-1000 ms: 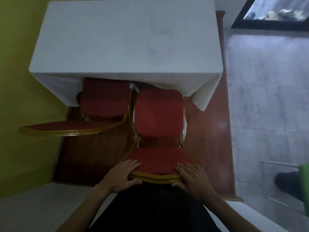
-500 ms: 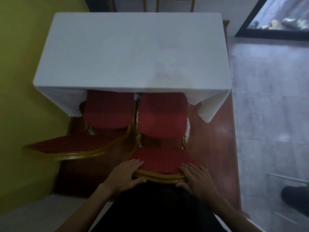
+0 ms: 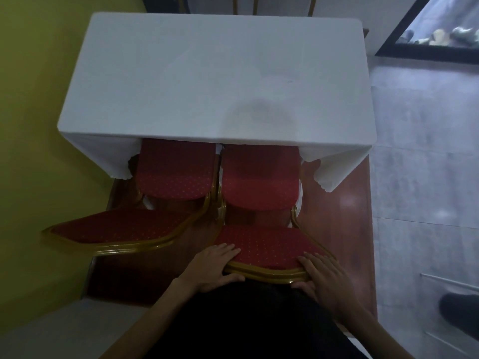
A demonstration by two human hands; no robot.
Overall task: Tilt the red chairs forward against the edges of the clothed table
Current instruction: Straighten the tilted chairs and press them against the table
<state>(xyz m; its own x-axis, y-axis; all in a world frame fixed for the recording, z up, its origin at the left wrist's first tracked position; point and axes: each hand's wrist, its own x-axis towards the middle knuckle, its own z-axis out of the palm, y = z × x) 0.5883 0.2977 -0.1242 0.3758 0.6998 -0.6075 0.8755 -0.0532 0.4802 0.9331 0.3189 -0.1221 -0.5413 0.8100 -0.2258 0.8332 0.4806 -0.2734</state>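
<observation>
A table under a white cloth (image 3: 215, 81) fills the upper middle of the head view. Two red chairs with gold frames stand at its near edge. The right chair (image 3: 259, 182) has its seat partly under the cloth, and its backrest top (image 3: 264, 248) is directly in front of me. My left hand (image 3: 212, 265) and my right hand (image 3: 321, 275) both grip that backrest's gold top rail. The left chair (image 3: 176, 174) stands beside it, seat partly under the cloth, its backrest (image 3: 121, 230) reaching toward the yellow wall.
A yellow wall (image 3: 33, 125) runs close along the left. The table stands on a reddish wooden platform (image 3: 337, 229) with grey tiled floor (image 3: 420, 177) to the right. A dark shoe (image 3: 458, 314) shows at the right edge. Gold chair legs (image 3: 256, 5) appear beyond the table.
The right chair has slid forward, so more of its seat now lies under the cloth. Both hands stayed on its backrest and the view moved closer to the table.
</observation>
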